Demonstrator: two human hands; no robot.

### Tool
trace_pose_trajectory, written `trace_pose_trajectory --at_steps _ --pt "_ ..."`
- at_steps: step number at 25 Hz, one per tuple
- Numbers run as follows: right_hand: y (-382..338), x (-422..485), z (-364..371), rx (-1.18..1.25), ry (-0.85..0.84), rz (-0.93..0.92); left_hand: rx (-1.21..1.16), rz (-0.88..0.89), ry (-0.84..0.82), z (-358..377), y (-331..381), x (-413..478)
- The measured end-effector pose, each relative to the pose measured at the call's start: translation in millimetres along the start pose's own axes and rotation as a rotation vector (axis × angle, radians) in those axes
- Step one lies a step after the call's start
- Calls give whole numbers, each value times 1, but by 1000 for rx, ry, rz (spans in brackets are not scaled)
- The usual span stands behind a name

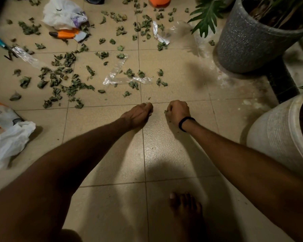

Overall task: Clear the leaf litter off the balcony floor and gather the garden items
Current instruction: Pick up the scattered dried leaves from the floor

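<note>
Dry green leaf litter (66, 81) lies scattered over the beige tiled floor (173, 154), thickest at the left and back. My left hand (140, 113) is low over the floor with its fingers curled; a bit of leaf shows at its fingertips. My right hand (177, 111), a black band on its wrist, is curled round a few leaf bits at its lower left. An orange-handled garden tool (64, 34) lies at the back left under a white plastic bag (63, 13). A teal-handled hand rake (0, 42) pokes in from the left edge.
Clear plastic wrappers (115, 72) and a torn packet (160, 33) lie among the leaves. A grey planter (248, 42) and a white pot (278, 133) stand at the right. Another white bag (9, 142) and an orange-and-white glove (2, 116) lie left. An orange pot (159, 0) stands at the back. My bare foot (185, 206) is near.
</note>
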State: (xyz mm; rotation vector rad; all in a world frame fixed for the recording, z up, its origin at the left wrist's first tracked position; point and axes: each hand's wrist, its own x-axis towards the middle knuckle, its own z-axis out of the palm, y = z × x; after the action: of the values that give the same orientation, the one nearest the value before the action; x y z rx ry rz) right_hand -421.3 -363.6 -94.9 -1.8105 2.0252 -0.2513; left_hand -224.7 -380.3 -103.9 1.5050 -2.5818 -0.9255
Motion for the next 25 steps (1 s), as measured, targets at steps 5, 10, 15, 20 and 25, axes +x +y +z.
trace_pose_trajectory --at_steps 5,10,15,20,25 --pt "-11 6 -5 137 3 42 -101 -145 226 -11 -21 6" --pt "-17 -7 19 -2 -118 -134 -295 -314 471 -22 -31 7" --pt "-19 4 -4 188 -64 -57 -323 -185 349 -24 -23 10" --pt "5 8 -31 367 -94 111 15 -56 195 2 -25 20" --pt "16 -20 -6 71 -155 -95 78 -136 259 1 -9 29"
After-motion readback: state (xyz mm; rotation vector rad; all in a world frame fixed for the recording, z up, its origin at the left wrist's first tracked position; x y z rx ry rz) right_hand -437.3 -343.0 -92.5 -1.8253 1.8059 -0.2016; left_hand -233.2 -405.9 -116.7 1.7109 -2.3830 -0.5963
